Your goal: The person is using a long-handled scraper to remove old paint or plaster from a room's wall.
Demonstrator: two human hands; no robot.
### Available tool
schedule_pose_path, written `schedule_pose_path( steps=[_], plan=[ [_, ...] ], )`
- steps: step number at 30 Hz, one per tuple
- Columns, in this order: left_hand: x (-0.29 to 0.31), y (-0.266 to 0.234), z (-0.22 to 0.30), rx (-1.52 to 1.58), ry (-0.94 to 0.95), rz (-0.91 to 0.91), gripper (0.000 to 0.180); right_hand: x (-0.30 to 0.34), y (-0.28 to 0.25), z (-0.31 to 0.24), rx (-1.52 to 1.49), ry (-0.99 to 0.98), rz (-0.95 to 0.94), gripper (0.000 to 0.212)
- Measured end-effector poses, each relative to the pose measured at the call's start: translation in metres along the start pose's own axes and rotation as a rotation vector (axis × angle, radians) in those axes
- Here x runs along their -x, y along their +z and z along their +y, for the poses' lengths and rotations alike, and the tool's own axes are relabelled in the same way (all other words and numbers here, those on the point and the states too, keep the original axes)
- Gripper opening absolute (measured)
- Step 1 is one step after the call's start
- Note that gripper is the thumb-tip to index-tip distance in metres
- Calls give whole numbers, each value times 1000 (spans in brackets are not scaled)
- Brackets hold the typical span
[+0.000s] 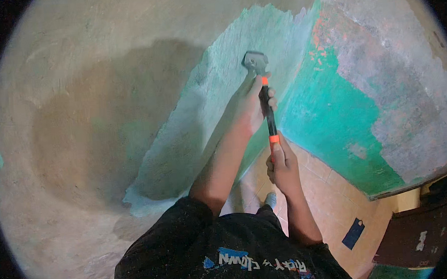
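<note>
Both my hands grip one long-handled paint scraper (270, 111), with a black handle, orange bands and a grey metal head. Its head lies at or very close to the wall (225, 83), over pale green paint; I cannot tell whether the blade touches. My left hand (257, 104) is wrapped round the upper handle, just below the head. Lower down, by the second orange band, my right hand (283, 167) is closed round the handle's end. Around the pale green patch the wall shows bare grey-brown plaster, and a broad shadow falls to the left.
To the right, an adjoining wall (335, 117) carries bright green paint with worn grey areas. Below lies a tan tiled floor (318, 185), with a dark blue flat piece (353, 234) on it. A dark brown piece of furniture (414, 238) stands at the lower right.
</note>
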State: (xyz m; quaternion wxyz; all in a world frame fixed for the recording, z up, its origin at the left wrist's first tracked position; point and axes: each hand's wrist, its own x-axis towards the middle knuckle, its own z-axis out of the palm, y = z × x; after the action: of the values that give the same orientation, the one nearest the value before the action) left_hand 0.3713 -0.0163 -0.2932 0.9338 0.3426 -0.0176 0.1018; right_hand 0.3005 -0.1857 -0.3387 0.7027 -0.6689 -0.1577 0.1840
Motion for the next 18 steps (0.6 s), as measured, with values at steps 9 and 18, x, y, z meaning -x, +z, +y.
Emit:
schedule_pose_path(
  steps=[9,18],
  plan=[
    [4,0,1,34,-16,-9,37,-1,1,10,71,-58,22,50],
    [10,2,1,78,-98,6,36,7,-6,-9,74,23,2,49]
  ],
)
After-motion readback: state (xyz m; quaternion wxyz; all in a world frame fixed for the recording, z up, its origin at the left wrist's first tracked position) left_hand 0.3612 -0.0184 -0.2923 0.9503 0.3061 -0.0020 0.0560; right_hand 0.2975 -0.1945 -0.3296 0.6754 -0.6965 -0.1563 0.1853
